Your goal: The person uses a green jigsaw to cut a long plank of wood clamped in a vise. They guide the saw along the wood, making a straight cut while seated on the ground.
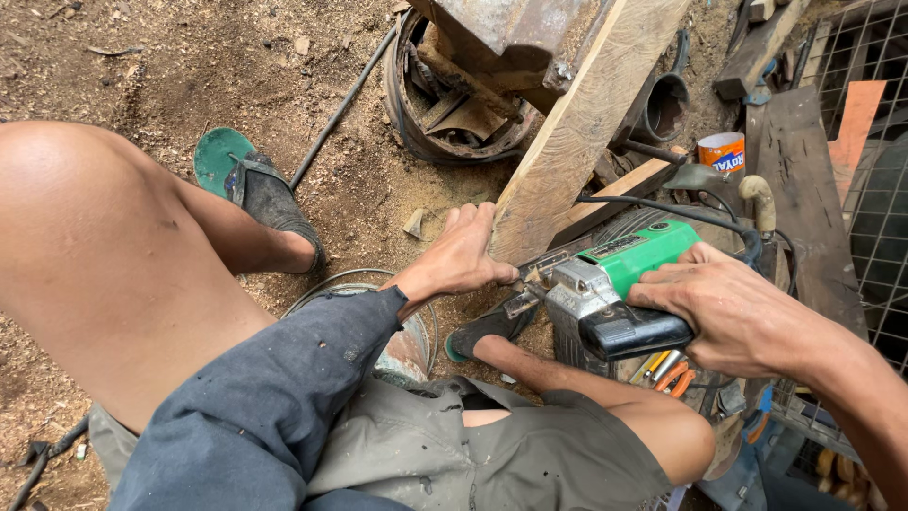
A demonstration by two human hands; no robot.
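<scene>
Both hands busy, head view only. Left hand (459,257) clamps the lower end of a pale wooden plank (577,123), fingers wrapped over its edge; the plank slants up and away from my knuckles. Right hand (728,308) grips the green body of a power tool (615,289), its metal head just beside my left fingertips, at the plank's bottom edge. Black cable (662,208) runs off beyond the tool. Green sandal (248,185) on sawdust-covered ground (189,66), well left of my left hand.
</scene>
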